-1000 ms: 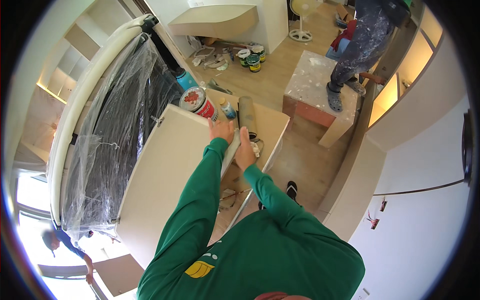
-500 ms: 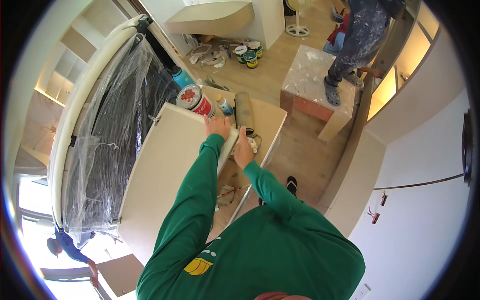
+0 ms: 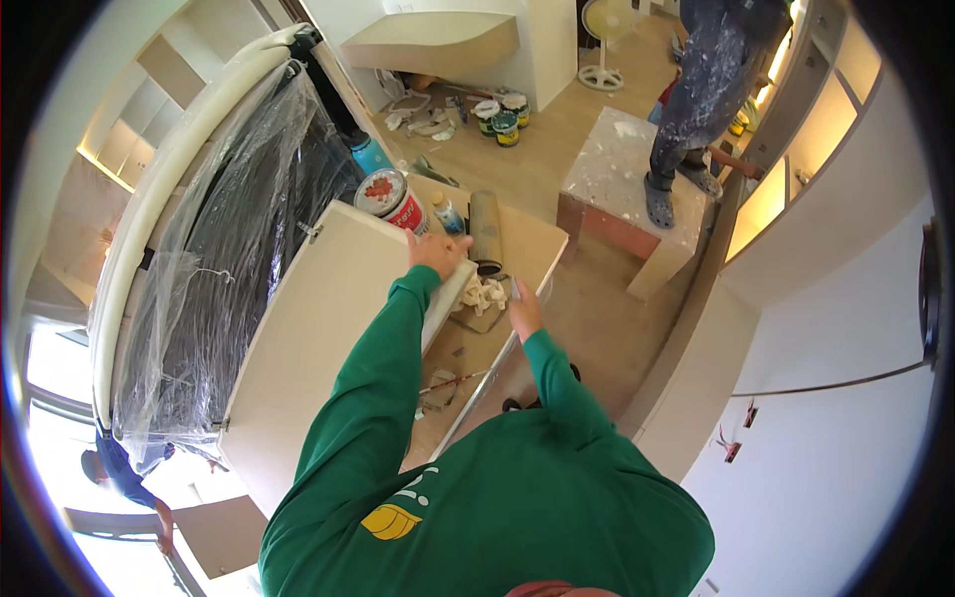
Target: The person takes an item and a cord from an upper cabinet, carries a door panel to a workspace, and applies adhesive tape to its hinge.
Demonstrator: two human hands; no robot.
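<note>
A large beige door panel [image 3: 318, 298] with hinges along its left side rests over a workbench. My left hand [image 3: 436, 255] grips its far right corner, fingers over the end and thumb stretched to the right. My right hand [image 3: 525, 312] is off the panel, by the bench's right edge. Its fingers are closed around something small and greyish that I cannot make out. Between the hands lies a crumpled off-white rag [image 3: 483, 295]. Just beyond stand a paint can [image 3: 390, 202] with a red-smeared lid, a small bottle [image 3: 447, 213] and a brownish cylinder [image 3: 484, 234] lying down.
A plastic-covered curved piece [image 3: 209, 289] stands at the left, with a person [image 3: 129, 483] beyond it. Another person stands on a paint-spattered platform [image 3: 607, 159] at the far right; someone's arm shows behind. Several paint tubs [image 3: 505, 127] and a fan [image 3: 601, 76] stand farther off.
My right hand has moved away from the panel's edge, to the right and nearer to me, uncovering the rag. My left hand stays on the corner, its thumb stretched farther out.
</note>
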